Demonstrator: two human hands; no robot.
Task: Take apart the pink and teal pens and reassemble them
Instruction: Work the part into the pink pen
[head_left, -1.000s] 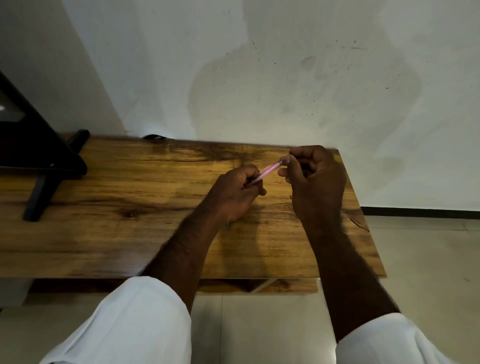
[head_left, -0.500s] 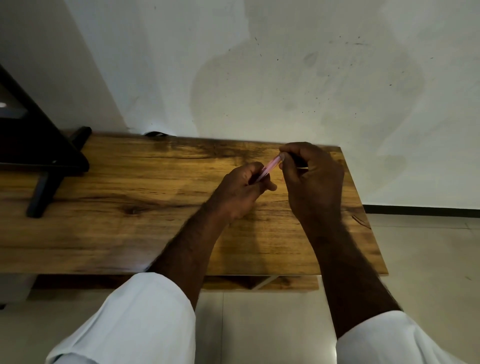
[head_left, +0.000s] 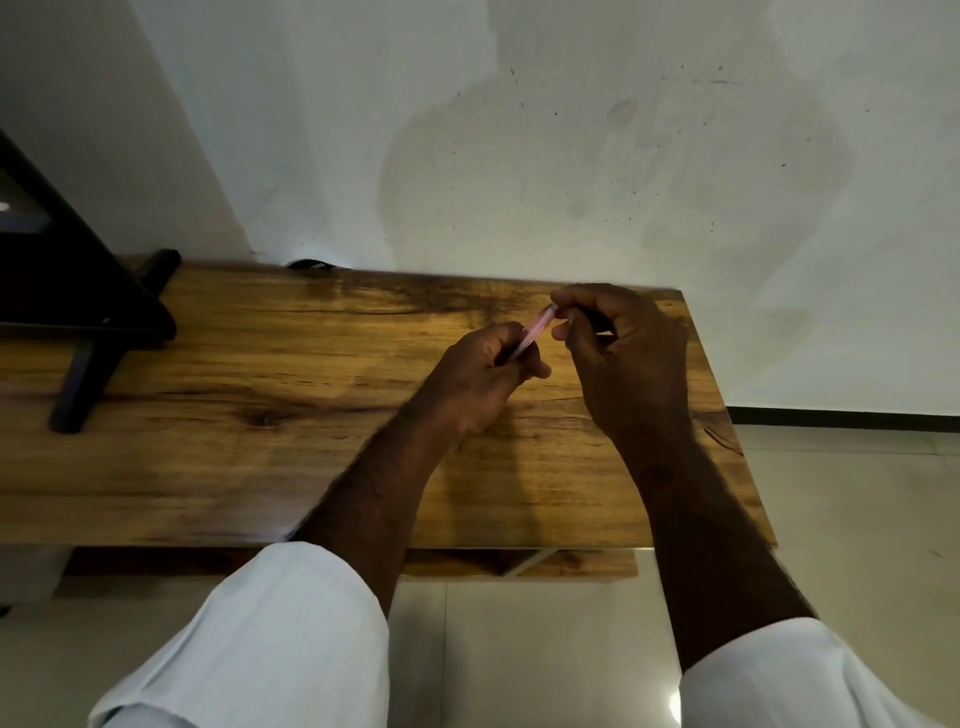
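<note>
**Wooden counter (head_left: 260, 415) under a stained wall: pink pen (head_left: 535, 330) between two hands, small parts at risk**

Setting. A long wood-grain counter stands against a pale, marked wall (head_left: 571, 156). Tiled floor (head_left: 857, 519) lies to its right and below. A dark stand (head_left: 88, 332) sits at the counter's far left, well apart from the work.

Item 1, pink pen. Held in the air above the right part of the counter and tilted, with the lower end toward the person and the upper end toward the wall. It does not touch the wood.

Item 2, left hand (head_left: 483, 379). Fingers (head_left: 519, 358) curled round the pen's lower half, gripping it.

Item 3, right hand (head_left: 628, 364). Forefinger and thumb closed in a pinch on the pen's upper end. The other fingers are curled, with something slim and dark in shadow among them that I cannot identify.

Item 4, teal pen. Not in sight; possibly hidden by the hands.

Stage, as I judge it. An end piece of the pink pen is being worked on or off; I cannot tell which.

Hazards.
- If the end piece gives suddenly, a spring or refill may jump out. It could then roll along the counter and drop off the nearby right edge onto the floor.
- The pinch is small and the light is poor, so a slip or a crooked thread seems likely if the twist is forced.
- The tilted barrel could shed inner parts from its lower end.
</note>
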